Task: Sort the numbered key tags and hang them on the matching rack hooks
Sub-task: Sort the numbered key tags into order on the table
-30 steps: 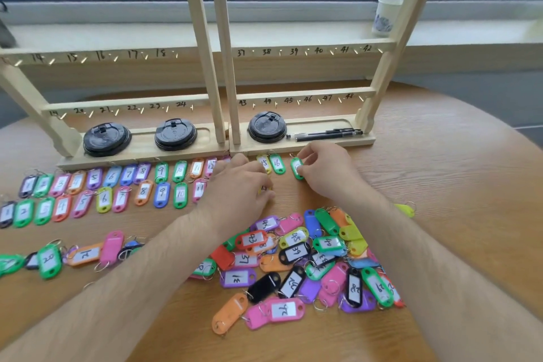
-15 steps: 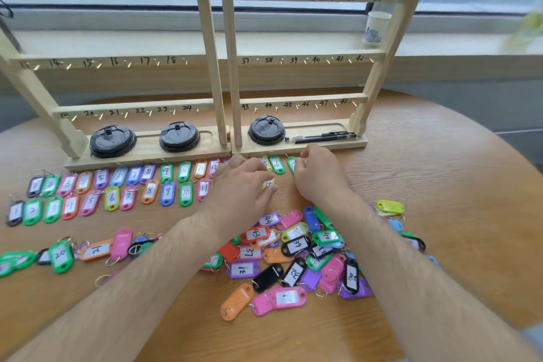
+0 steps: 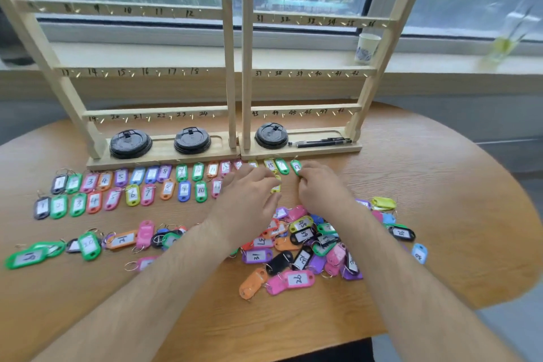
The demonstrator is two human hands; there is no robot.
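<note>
At the left of the round wooden table [image 3: 440, 185], in front of the rack: two tidy rows of key tags [image 3: 132, 188], lying flat, handwritten numbers face up. Nearer the table's edge, a looser line of tags [image 3: 88, 244] (a green 19 and a green 20 among them). Behind, upright against the window, the wooden rack [image 3: 235, 67] with numbered hooks; on its base, three black lids [image 3: 130, 144]. At centre, the left hand [image 3: 249, 200]: palm down, fingers loosely spread, holding nothing, tips next to a yellow tag [image 3: 276, 186]. Just beside it, the right hand [image 3: 320, 188]: fingers curled, tips touching a green tag [image 3: 295, 167] at the right end of the back row; cannot tell whether pinched or merely touched. Beyond it, on the rack's base, two dark pens [image 3: 320, 142]. Under both wrists, an unsorted heap of tags [image 3: 308, 244], overlapping. On the sill, a paper cup [image 3: 367, 47]. Further right on the table, a few strays, a yellow-green tag [image 3: 382, 203] among them.
</note>
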